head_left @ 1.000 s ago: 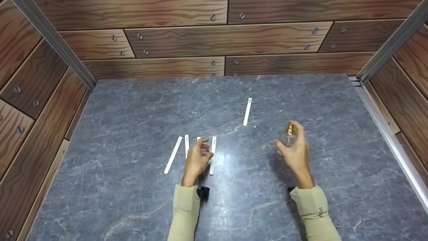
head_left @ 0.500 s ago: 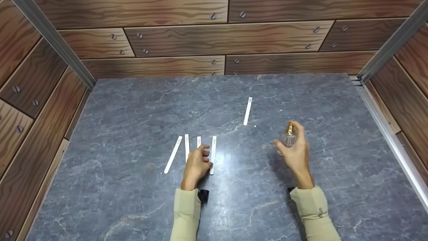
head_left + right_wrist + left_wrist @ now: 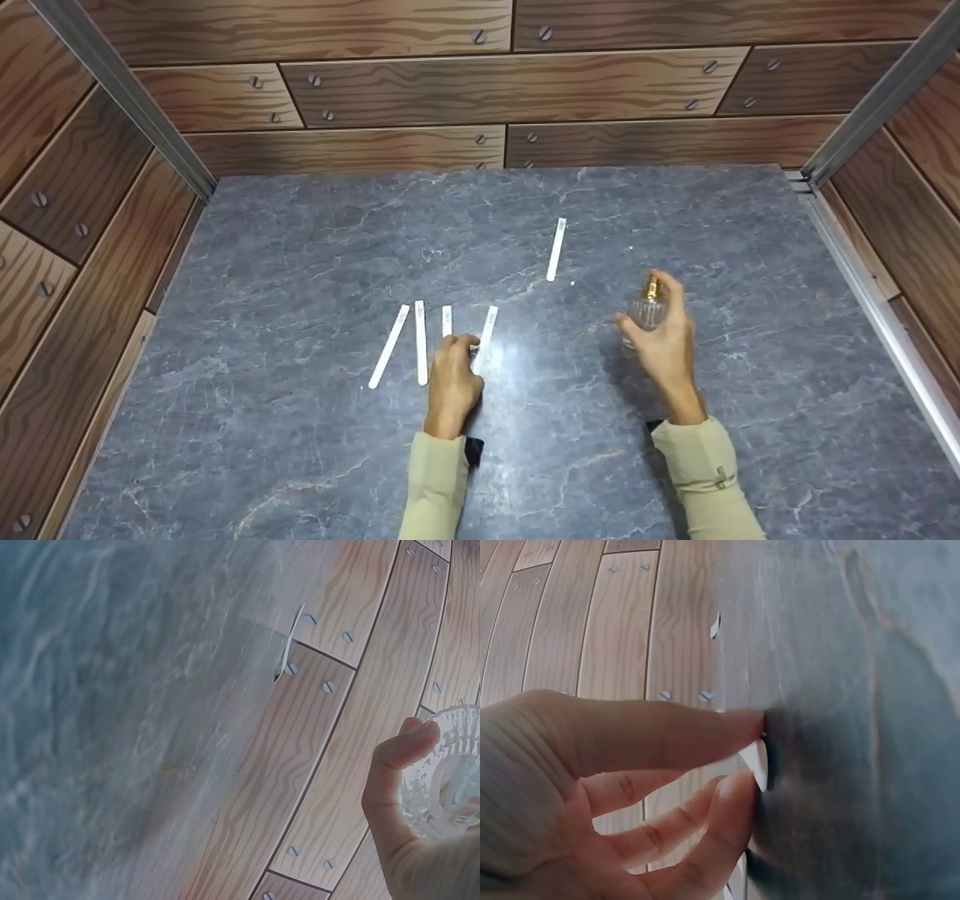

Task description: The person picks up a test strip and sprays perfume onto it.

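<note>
My left hand [image 3: 454,384] is low over the table, its thumb and fingers closing on the lower part of a white perfume test strip [image 3: 486,337]. In the left wrist view a bit of that strip [image 3: 757,762] shows between thumb and fingertips. Close by on the left lies another strip [image 3: 447,321], partly hidden by the hand. My right hand [image 3: 666,352] grips a clear ribbed glass perfume bottle [image 3: 645,312] above the table, index finger on its gold spray top. The bottle's ribbed glass [image 3: 442,787] is cut off at the right wrist view's edge.
Two more white strips, a slanted one [image 3: 389,346] and a straighter one [image 3: 421,343], lie to the left. A single strip [image 3: 556,250] lies farther back. Wood-patterned walls with metal rails border the dark marbled table [image 3: 300,240].
My left hand has come down and nearer, then shifted right. The rightmost strip of the row has tilted, its top end moving right. The right hand stays still with the bottle.
</note>
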The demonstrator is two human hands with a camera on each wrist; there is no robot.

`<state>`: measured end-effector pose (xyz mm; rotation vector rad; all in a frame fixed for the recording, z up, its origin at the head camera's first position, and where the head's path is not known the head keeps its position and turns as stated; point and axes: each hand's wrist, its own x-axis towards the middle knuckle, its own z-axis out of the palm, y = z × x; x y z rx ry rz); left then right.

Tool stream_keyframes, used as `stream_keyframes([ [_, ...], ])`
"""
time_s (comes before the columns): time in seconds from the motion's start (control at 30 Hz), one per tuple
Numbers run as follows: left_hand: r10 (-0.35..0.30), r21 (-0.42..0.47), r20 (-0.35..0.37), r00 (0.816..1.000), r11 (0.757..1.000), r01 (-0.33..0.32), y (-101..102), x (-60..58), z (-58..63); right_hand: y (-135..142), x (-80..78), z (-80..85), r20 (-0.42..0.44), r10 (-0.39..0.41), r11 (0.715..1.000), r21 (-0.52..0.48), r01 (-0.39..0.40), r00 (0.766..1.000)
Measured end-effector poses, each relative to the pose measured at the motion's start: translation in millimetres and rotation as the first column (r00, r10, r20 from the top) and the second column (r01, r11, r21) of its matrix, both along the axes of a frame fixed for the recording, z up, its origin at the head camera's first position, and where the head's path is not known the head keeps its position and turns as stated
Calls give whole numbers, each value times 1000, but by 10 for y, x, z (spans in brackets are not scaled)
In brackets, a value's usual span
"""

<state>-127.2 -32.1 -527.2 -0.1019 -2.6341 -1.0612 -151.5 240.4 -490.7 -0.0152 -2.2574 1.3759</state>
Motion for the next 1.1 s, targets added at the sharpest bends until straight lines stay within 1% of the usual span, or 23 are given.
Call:
stream_keyframes([
  [0.07, 3, 0, -3, 1000, 1000, -3, 8, 5, 1, 2, -2, -6, -5, 4, 1000, -9, -4, 1000],
  [0.27, -24, 31, 61, 998, 999, 22, 6, -12, 17, 6, -14, -20, -11, 6, 1000, -3, -6, 1000],
  [0.43, -59, 33, 41, 997, 998, 58, 7, -29, 10, 4, -8, -15, -6, 5, 1000, 11, -5, 1000],
  [0.5, -80, 35, 44, 996, 996, 79, 9, -27, 4, 3, -2, -14, -6, 9, 1000, 13, -9, 1000],
  [0.63, -129, 31, 77, 989, 991, 127, 9, -33, 5, 0, -9, -16, -17, 12, 1000, 13, -11, 1000],
  [0.73, -145, 36, 92, 985, 989, 142, 3, -62, 22, -13, -18, -16, -33, 1, 1000, 6, -1, 999],
  [0.8, -146, 53, 82, 986, 988, 142, 6, -91, 47, -27, -22, -18, -39, -12, 1000, 3, 12, 999],
  [0.93, -157, 122, 18, 987, 981, 153, 34, -152, 112, -73, -23, -32, -54, -7, 999, -38, 5, 998],
  [1.1, -202, 221, -53, 978, 952, 209, 137, -200, 191, -127, -26, -35, -70, 19, 995, -101, -26, 997],
])
